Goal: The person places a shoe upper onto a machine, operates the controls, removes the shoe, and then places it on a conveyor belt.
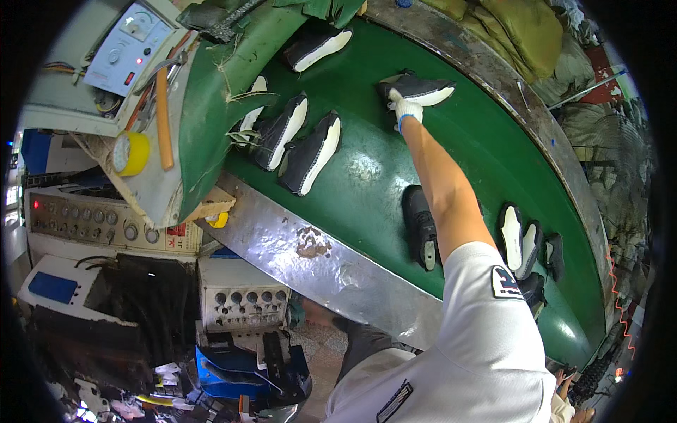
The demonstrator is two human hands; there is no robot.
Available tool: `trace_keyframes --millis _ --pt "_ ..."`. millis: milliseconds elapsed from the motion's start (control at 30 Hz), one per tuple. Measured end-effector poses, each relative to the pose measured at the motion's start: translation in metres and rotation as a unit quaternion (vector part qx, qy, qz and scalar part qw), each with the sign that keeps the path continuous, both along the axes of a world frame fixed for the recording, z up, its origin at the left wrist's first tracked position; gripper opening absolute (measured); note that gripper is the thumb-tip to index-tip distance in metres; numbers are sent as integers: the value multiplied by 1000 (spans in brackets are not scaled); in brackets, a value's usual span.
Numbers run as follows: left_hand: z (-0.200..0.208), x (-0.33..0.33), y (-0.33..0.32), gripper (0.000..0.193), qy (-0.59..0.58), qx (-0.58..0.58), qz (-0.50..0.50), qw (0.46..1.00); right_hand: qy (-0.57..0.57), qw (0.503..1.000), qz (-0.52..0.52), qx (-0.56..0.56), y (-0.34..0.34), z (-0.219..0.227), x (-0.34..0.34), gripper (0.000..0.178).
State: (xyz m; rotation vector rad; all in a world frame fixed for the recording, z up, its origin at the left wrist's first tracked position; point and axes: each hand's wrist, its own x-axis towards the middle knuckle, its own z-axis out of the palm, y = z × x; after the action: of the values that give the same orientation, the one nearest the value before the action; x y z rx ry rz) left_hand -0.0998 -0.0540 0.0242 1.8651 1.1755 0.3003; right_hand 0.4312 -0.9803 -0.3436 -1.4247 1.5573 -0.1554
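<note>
My right hand (407,111), in a white glove with a blue cuff, grips the heel end of a black shoe upper (416,92) whose white bottom edge faces nearer me. The upper lies on its side on the green conveyor belt (367,169). To its left lie several similar black uppers with white bottoms, among them one upper (310,154) near the belt's edge. Beneath my outstretched forearm rests a black laced shoe (421,224), partly covered by the arm. My left hand is out of sight.
A metal rail (317,254) edges the belt. Further shoes (520,240) lie right of my arm. Left stand a green-covered bench with yellow tape (131,153), and machines with a knob panel (250,299). Sacks (522,35) lie beyond the belt. Another person's hand shows at lower right.
</note>
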Motion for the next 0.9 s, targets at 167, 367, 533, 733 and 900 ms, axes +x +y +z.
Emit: trace_keyframes --millis 167,367,533,733,900 --pt "6 15 -81 24 85 70 43 993 -47 988 -96 109 -4 -2 44 131" --pt "11 68 -104 22 59 87 -1 994 -281 939 -72 185 5 18 -18 52" --pt "-31 75 -31 25 -29 89 -110 989 -410 789 120 442 92 96 -140 42" --pt "-9 148 -91 23 -64 52 -159 984 -445 622 75 640 322 213 -297 68" --pt "-8 191 -147 37 -141 -185 -272 934 -265 502 -31 822 481 240 -317 34"
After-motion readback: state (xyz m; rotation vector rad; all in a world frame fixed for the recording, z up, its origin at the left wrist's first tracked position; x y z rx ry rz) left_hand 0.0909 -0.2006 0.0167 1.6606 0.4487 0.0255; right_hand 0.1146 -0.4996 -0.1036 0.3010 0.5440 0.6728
